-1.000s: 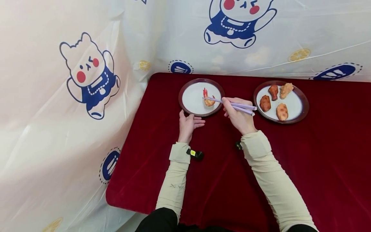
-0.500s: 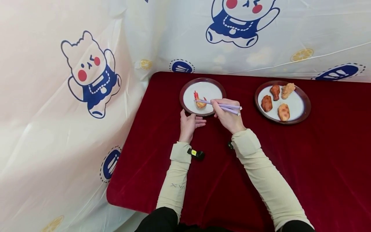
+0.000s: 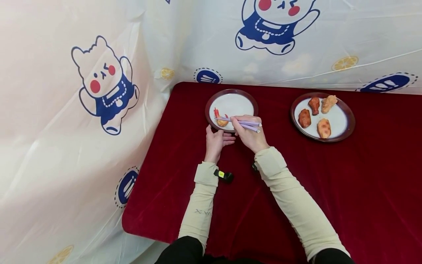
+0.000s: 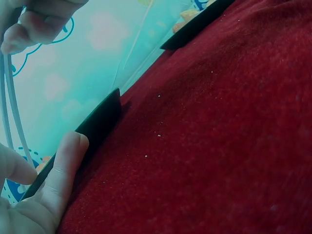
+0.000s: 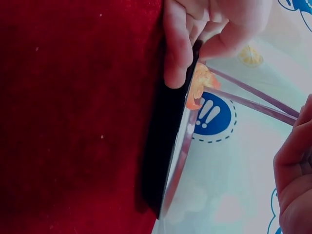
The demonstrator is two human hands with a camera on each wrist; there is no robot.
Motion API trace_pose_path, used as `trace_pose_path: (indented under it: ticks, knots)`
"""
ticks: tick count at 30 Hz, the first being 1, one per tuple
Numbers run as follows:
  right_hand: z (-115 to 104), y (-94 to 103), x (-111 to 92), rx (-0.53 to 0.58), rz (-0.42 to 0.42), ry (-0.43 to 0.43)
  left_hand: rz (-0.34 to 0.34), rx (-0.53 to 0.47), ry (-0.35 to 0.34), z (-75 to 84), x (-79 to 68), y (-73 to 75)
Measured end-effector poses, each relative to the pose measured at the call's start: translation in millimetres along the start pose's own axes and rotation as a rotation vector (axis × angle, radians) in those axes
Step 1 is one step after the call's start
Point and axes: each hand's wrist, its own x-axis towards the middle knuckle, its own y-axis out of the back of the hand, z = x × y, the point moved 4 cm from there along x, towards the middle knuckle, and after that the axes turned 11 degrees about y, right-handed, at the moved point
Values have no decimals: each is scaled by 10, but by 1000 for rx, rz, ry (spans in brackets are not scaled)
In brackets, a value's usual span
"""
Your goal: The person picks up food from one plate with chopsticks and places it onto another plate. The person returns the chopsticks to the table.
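Observation:
In the head view, my right hand point(image 3: 249, 134) holds a pair of lilac chopsticks point(image 3: 252, 124) over the left plate point(image 3: 238, 103), a white one with a brown rim. Their tips are at a fried shrimp point(image 3: 222, 123) with a red tail, near the plate's lower left edge. My left hand point(image 3: 215, 143) is at the near rim of that plate. In the right wrist view, the left hand's thumb lies over the rim and its fingers point(image 5: 178, 53) are against the dark outer side. The shrimp point(image 5: 199, 87) shows between the chopstick tips; whether it touches the plate I cannot tell.
A second brown-rimmed plate point(image 3: 350, 126) stands to the right with several pieces of fried chicken, among them a drumstick point(image 3: 314, 105). Dark red cloth point(image 3: 263, 212) covers the table. Behind and to the left hangs a white printed curtain point(image 3: 184, 44).
My right hand has moved left and slightly nearer, and the shrimp has shifted with the chopsticks from the plate's right half to its lower left. The left hand stays at the rim.

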Motion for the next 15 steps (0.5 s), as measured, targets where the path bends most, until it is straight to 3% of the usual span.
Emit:
trace_pose_path:
  ticks: [15]
  knots:
    - [-2, -159, 25, -10, -26, -12, -3, -33, 16, 2, 6, -5]
